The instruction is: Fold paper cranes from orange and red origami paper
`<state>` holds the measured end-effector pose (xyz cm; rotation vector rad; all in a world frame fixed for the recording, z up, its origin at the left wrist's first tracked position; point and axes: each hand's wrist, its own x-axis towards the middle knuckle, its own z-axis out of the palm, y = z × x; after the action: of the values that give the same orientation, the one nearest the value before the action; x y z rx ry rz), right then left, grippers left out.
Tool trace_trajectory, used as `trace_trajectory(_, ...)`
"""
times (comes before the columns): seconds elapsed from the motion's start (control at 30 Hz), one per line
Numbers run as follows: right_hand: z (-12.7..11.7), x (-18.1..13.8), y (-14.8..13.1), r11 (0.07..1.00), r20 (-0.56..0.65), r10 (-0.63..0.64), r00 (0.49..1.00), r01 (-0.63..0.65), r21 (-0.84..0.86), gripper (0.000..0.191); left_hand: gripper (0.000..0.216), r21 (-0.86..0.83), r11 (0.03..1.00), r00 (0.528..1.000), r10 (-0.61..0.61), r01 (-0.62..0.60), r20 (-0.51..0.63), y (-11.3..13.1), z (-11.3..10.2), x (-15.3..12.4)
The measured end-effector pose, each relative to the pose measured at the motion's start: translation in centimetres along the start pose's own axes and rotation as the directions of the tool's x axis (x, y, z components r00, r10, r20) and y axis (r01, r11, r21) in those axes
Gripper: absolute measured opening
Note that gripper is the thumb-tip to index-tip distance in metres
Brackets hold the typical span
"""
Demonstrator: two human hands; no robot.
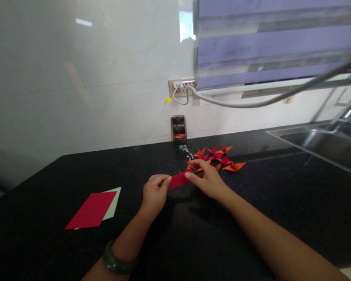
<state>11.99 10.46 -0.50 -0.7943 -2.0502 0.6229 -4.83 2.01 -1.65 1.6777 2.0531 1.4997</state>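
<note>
Black counter (280,199), red paper strip (178,180) between hands (155,194) (210,180)

Mid-frame, the left hand (155,192) pinches, thumb to curled fingers; the right hand (208,178) arches, thumb stretched leftward. Both forearms (260,224) slant upward from below.

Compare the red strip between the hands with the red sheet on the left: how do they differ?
The red strip is narrow; the red sheet is broad. The left hand pinches the strip, the right hand touching its other end; the sheet lies untouched, partly over a pale green sheet. Both are red.
</note>
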Motion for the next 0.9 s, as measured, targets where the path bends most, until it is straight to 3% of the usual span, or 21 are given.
trace_trajectory(0.07,0.5,-0.2,0.1,0.997,0.045,0.000,0.999,-0.003,0.072,0.014,0.015,-0.063,0.997,0.998,-0.044,0.046,0.035,0.1,0.2,-0.1)
trace_trajectory(0.13,0.7,-0.3,0.1,0.998,-0.018,-0.040,0.999,0.041,0.038,0.010,0.015,-0.120,0.988,0.995,-0.101,0.099,-0.005,0.1,0.3,-0.1)
trace_trajectory(0.23,0.4,-0.4,-0.1,0.971,-0.175,-0.229,0.957,0.211,-0.116,0.009,0.025,-0.211,0.963,0.965,-0.207,0.171,-0.162,0.4,0.5,0.0)
trace_trajectory(0.27,0.2,-0.5,-0.2,0.948,-0.189,-0.305,0.933,0.278,-0.156,0.008,0.027,-0.264,0.940,0.954,-0.260,0.215,-0.149,0.5,0.6,-0.1)
trace_trajectory(0.3,0.1,-0.6,-0.4,0.921,-0.177,-0.375,0.910,0.345,-0.180,0.009,0.028,-0.329,0.903,0.943,-0.320,0.275,-0.089,0.8,0.6,-0.1)
trace_trajectory(0.33,0.0,-0.7,-0.6,0.892,-0.141,-0.437,0.888,0.409,-0.193,0.010,0.031,-0.403,0.840,0.925,-0.377,0.363,0.047,1.0,0.7,-0.2)
trace_trajectory(0.43,0.0,-1.2,-1.5,0.788,0.062,-0.585,0.809,0.584,-0.194,0.012,0.042,-0.551,0.533,0.766,-0.472,0.643,0.437,1.8,0.8,-0.5)
trace_trajectory(0.53,0.3,-1.8,-2.3,0.739,0.234,-0.599,0.766,0.641,-0.206,0.012,0.027,-0.683,0.375,0.771,-0.423,0.627,0.476,2.0,0.9,-0.7)
trace_trajectory(0.67,0.3,-1.9,-2.7,0.756,0.353,-0.536,0.766,0.623,-0.203,0.011,0.018,-0.751,0.252,0.779,-0.364,0.610,0.511,1.6,0.9,-0.8)
trace_trajectory(0.9,-0.3,-1.4,-2.1,0.787,0.386,-0.501,0.775,0.593,-0.169,0.018,0.013,-0.739,0.199,0.757,-0.305,0.644,0.577,1.8,0.9,-0.9)
